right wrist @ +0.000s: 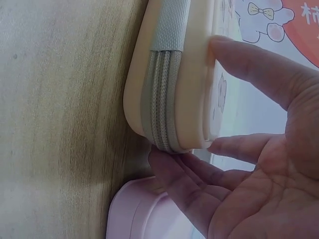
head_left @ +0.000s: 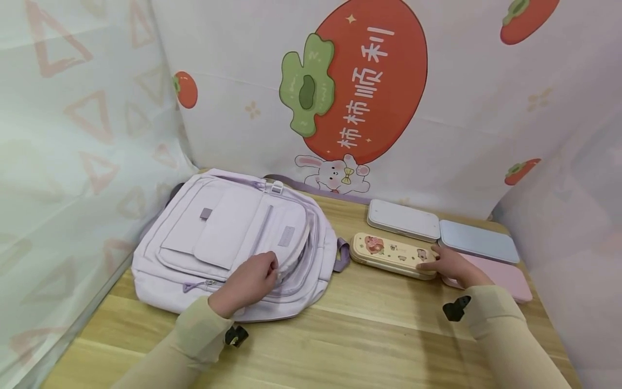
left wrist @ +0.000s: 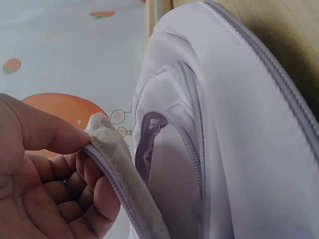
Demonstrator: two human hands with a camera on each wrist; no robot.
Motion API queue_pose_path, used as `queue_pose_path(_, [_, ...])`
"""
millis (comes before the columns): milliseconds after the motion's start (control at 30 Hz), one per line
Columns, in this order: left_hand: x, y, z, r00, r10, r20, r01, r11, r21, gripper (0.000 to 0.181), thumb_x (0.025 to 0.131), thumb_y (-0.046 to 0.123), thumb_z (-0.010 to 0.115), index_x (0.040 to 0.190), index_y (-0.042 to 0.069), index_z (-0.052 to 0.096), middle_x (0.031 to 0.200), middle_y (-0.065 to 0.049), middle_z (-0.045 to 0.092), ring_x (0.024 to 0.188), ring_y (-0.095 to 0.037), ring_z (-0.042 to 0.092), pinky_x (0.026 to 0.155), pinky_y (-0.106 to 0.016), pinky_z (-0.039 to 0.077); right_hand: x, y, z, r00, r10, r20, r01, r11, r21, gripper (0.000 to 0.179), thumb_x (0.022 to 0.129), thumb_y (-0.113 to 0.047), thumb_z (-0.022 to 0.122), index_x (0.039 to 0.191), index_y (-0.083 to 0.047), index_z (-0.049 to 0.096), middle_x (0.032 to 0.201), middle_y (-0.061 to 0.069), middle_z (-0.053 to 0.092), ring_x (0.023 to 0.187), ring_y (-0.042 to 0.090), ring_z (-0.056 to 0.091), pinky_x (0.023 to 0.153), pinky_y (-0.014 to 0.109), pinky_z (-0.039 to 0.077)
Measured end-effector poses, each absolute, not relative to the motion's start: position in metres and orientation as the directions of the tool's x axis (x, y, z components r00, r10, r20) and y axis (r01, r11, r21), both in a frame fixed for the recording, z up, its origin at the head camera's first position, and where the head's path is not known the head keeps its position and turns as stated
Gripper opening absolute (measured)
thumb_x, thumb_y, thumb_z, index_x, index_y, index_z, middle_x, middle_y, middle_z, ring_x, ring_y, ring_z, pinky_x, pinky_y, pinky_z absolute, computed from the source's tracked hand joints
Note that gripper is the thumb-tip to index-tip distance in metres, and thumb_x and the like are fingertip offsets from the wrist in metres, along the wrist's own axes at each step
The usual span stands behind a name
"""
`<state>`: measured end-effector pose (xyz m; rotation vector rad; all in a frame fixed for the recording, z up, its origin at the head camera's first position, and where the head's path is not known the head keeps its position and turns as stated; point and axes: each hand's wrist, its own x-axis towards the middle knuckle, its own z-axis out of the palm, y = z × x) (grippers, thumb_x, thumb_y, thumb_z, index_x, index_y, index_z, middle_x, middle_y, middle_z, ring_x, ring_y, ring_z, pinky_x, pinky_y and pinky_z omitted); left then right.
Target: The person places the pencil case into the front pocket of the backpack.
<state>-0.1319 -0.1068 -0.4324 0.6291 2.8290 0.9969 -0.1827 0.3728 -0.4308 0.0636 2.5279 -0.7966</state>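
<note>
A pale lilac backpack [head_left: 228, 227] lies on its back at the left, its front pocket partly unzipped. My left hand [head_left: 250, 283] pinches the zippered edge of the pocket flap [left wrist: 124, 169] between thumb and fingers, holding it away from the bag. Inside the gap, the pocket lining [left wrist: 172, 169] shows. To the right lies a cream-yellow zippered pencil case [head_left: 396, 254] with cartoon pictures on its lid. My right hand [head_left: 457, 266] grips its right end, thumb on the lid and fingertips [right wrist: 167, 162] at the zippered end.
Behind the yellow case sit a white case [head_left: 403, 219] and a light blue case [head_left: 478, 241]. A pink case [head_left: 505, 278] lies under and beside my right wrist. Printed cloth walls [head_left: 233, 65] enclose the wooden table [head_left: 335, 346] at the back and sides.
</note>
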Motion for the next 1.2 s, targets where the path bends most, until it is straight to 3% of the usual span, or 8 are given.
queue_pose_path(167, [-0.132, -0.112, -0.426, -0.903, 0.417, 0.104, 0.380, 0.661, 0.647, 0.019, 0.093, -0.003, 0.056, 0.081, 0.010, 0.052, 0.067, 0.003, 0.044, 0.061, -0.011, 0.042, 0.058, -0.029, 0.038, -0.182, 0.375, -0.435, -0.884, -0.088, -0.458, 0.193, 0.825, -0.532, 0.102, 0.095, -0.036, 0.075, 0.152, 0.022, 0.014, 0.150, 0.050, 0.020, 0.137, 0.063, 0.028, 0.110, 0.068, 0.030])
queue_pose_path(333, [-0.134, -0.113, -0.425, -0.901, 0.422, 0.095, 0.378, 0.660, 0.650, 0.018, 0.093, -0.003, 0.056, 0.081, 0.010, 0.053, 0.068, 0.003, 0.044, 0.061, -0.010, 0.042, 0.058, -0.029, 0.038, -0.180, 0.376, -0.438, -0.900, -0.095, -0.425, 0.189, 0.794, -0.577, 0.094, 0.092, -0.035, 0.079, 0.149, 0.020, 0.028, 0.144, 0.045, 0.039, 0.130, 0.057, 0.043, 0.106, 0.064, 0.037])
queue_pose_path(533, [-0.135, -0.115, -0.427, -0.905, 0.418, 0.079, 0.359, 0.654, 0.666, 0.017, 0.094, -0.002, 0.057, 0.082, 0.010, 0.053, 0.068, 0.003, 0.045, 0.061, -0.011, 0.042, 0.057, -0.029, 0.038, -0.177, 0.375, -0.436, -0.893, -0.064, -0.446, 0.255, 0.744, -0.618, 0.106, 0.094, -0.036, 0.078, 0.153, 0.020, 0.010, 0.151, 0.048, 0.021, 0.139, 0.062, 0.026, 0.110, 0.067, 0.030])
queue_pose_path(667, [-0.134, -0.115, -0.426, -0.907, 0.413, 0.086, 0.358, 0.647, 0.673, 0.017, 0.094, -0.002, 0.057, 0.083, 0.010, 0.054, 0.068, 0.003, 0.045, 0.061, -0.010, 0.042, 0.057, -0.029, 0.038, -0.175, 0.379, -0.436, -0.894, -0.086, -0.440, 0.264, 0.692, -0.672, 0.092, 0.100, -0.028, 0.070, 0.154, 0.019, 0.011, 0.148, 0.047, 0.028, 0.137, 0.059, 0.032, 0.107, 0.063, 0.036])
queue_pose_path(767, [-0.134, -0.116, -0.426, -0.910, 0.407, 0.079, 0.349, 0.649, 0.676, 0.018, 0.094, -0.002, 0.057, 0.083, 0.010, 0.053, 0.068, 0.003, 0.045, 0.061, -0.010, 0.042, 0.057, -0.029, 0.038, -0.172, 0.382, -0.436, -0.902, -0.095, -0.421, 0.253, 0.674, -0.694, 0.085, 0.104, -0.027, 0.064, 0.155, 0.017, 0.012, 0.141, 0.047, 0.038, 0.124, 0.053, 0.048, 0.097, 0.055, 0.046])
queue_pose_path(933, [-0.133, -0.117, -0.427, -0.915, 0.399, 0.066, 0.333, 0.650, 0.684, 0.017, 0.095, -0.002, 0.057, 0.083, 0.010, 0.054, 0.068, 0.003, 0.045, 0.060, -0.010, 0.042, 0.057, -0.028, 0.038, -0.168, 0.385, -0.435, -0.907, -0.091, -0.412, 0.270, 0.625, -0.733, 0.077, 0.108, -0.024, 0.056, 0.156, 0.016, 0.012, 0.135, 0.042, 0.046, 0.101, 0.025, 0.061, 0.080, 0.036, 0.053])
queue_pose_path(1133, [-0.133, -0.119, -0.427, -0.928, 0.361, 0.086, 0.314, 0.640, 0.701, 0.015, 0.096, -0.001, 0.057, 0.085, 0.009, 0.055, 0.069, 0.003, 0.047, 0.059, -0.011, 0.044, 0.057, -0.029, 0.040, -0.168, 0.385, -0.430, -0.905, -0.095, -0.414, 0.314, 0.507, -0.803, 0.077, 0.109, -0.023, 0.054, 0.158, 0.012, 0.007, 0.118, 0.019, 0.056, 0.089, 0.015, 0.064, 0.074, 0.034, 0.056])
queue_pose_path(1200, [-0.133, -0.121, -0.427, -0.931, 0.354, 0.095, 0.313, 0.635, 0.706, 0.013, 0.095, -0.001, 0.058, 0.086, 0.008, 0.056, 0.069, 0.003, 0.048, 0.059, -0.011, 0.045, 0.058, -0.029, 0.041, -0.167, 0.384, -0.428, -0.912, -0.090, -0.400, 0.306, 0.500, -0.810, 0.078, 0.109, -0.025, 0.054, 0.158, 0.013, 0.008, 0.121, 0.023, 0.057, 0.091, 0.015, 0.065, 0.076, 0.034, 0.057])
